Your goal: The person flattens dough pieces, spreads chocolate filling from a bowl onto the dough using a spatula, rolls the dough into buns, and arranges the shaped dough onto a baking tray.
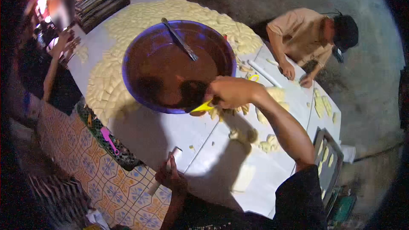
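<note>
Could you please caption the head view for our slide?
Right hand holds yellow tool at basin's rim, left hand pale rod; dough pieces lie nearby.

Left of the left hand (172, 176), a pink scoop-like tool (110, 140) lies on a dark, cluttered mesh container (94, 127). Patterned orange-and-blue tiles (123, 187) cover the floor below and left of that hand, with a dark ribbed object (57, 200) farther left. Well beyond and left of the right hand (230, 93) are stacked boards (102, 8) and a person in dark clothes (38, 72). Beyond it to the right, another person (300, 27) in a tan shirt and dark cap (346, 30) leans in.
</note>
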Tool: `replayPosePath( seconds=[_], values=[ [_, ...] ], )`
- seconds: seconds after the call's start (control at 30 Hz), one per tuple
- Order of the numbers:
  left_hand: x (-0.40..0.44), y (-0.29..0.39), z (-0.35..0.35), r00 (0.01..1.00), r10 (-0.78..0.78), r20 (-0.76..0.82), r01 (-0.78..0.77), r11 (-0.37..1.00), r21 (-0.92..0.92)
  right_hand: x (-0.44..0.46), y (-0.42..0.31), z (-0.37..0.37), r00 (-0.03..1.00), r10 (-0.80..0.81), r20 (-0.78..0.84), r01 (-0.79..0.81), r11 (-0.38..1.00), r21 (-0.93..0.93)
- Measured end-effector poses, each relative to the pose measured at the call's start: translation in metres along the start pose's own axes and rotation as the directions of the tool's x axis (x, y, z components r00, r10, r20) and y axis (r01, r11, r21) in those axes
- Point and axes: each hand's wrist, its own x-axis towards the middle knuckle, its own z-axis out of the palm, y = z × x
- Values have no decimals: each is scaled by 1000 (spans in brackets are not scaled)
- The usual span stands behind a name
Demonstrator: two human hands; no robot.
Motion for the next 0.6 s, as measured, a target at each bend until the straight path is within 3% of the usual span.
replayPosePath(
  seconds=[0.03, 0.1, 0.13, 0.2, 0.27, 0.33, 0.4, 0.43, 0.5, 0.6],
  values=[
    [4, 2, -4, 999, 34, 35, -34, 999, -11, -29, -9, 8, 1000, 8, 0, -8, 995, 95],
    [10, 1, -14, 984, 123, -125, -136, 986, -99, -93, -32, 42, 998, 52, -38, -44, 981, 187],
    [-27, -33, 52, 1000, -26, 11, 28, 966, -256, -123, -51, 61, 990, 139, 12, -138, 964, 225],
    [-58, -67, 108, 998, -36, -60, 18, 960, -278, -182, -91, 126, 964, 261, -57, -242, 943, 228],
    [-49, -62, 88, 999, 35, -36, -42, 979, -198, -223, -130, 202, 905, 422, -46, -399, 883, 249],
    [-31, -49, 62, 995, 93, -38, -97, 988, -116, -246, -162, 295, 812, 550, -194, -503, 829, 245],
    [-10, -34, 33, 982, 181, -61, -186, 979, -86, -245, -190, 352, 664, 695, -275, -569, 709, 416],
    [-2, -26, 17, 972, 224, -70, -229, 971, -68, -242, -192, 371, 646, 711, -277, -578, 694, 429],
    [5, -12, -6, 952, 295, -86, -298, 954, -27, -233, -191, 397, 577, 680, -453, -534, 734, 421],
    [2, 3, -19, 944, 316, -99, -314, 949, 34, -230, -191, 418, 570, 623, -535, -612, 757, 230]
  ],
)
